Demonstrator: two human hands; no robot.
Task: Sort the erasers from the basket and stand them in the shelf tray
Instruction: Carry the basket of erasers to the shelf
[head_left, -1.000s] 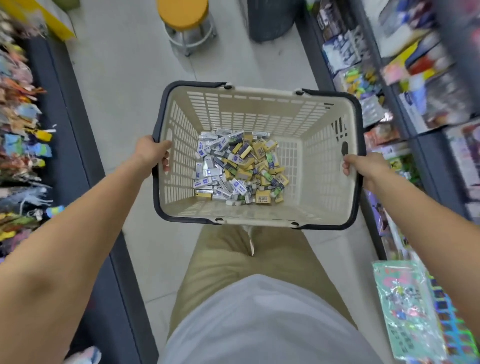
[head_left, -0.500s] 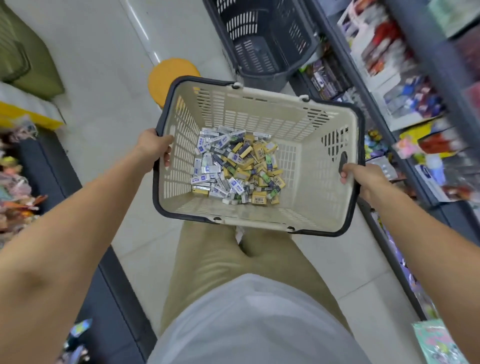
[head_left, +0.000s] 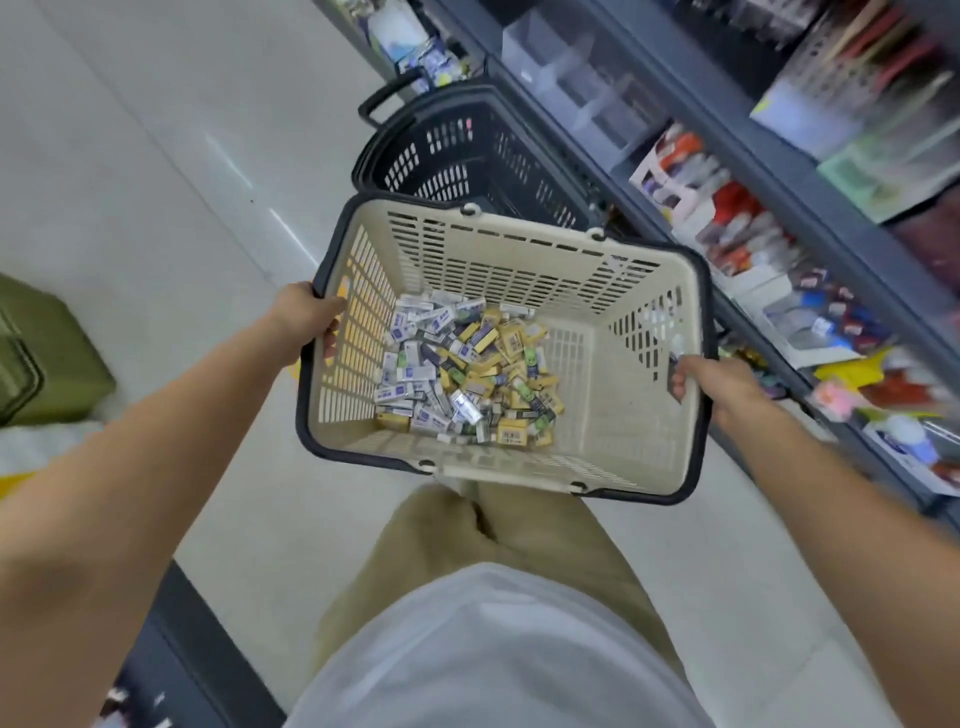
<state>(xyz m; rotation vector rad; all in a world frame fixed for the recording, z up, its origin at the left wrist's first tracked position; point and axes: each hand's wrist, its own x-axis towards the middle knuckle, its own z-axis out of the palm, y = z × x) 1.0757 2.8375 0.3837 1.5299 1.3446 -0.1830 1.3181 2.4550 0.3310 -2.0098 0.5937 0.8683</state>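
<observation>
Two hands hold a beige basket (head_left: 519, 260), its long axis running from hand to hand. The left hand (head_left: 306, 317) curls over the left rim. Jumbled erasers (head_left: 467, 374) lie flat on the basket floor, pointing every way. The right hand (head_left: 711, 384) grips the right rim, near shelves (head_left: 779, 208).

The beige slotted plastic basket (head_left: 519, 260) has smooth, matt walls and a dark plastic rim. The small white and yellow erasers (head_left: 462, 374) on its bottom carry printed wrappers, some glossy. The dark perforated plastic basket (head_left: 467, 156) is matt. The pale tiled floor (head_left: 182, 182) is smooth and glossy. The khaki trousers (head_left: 493, 545) and white shirt (head_left: 493, 649) are matt cloth.
</observation>
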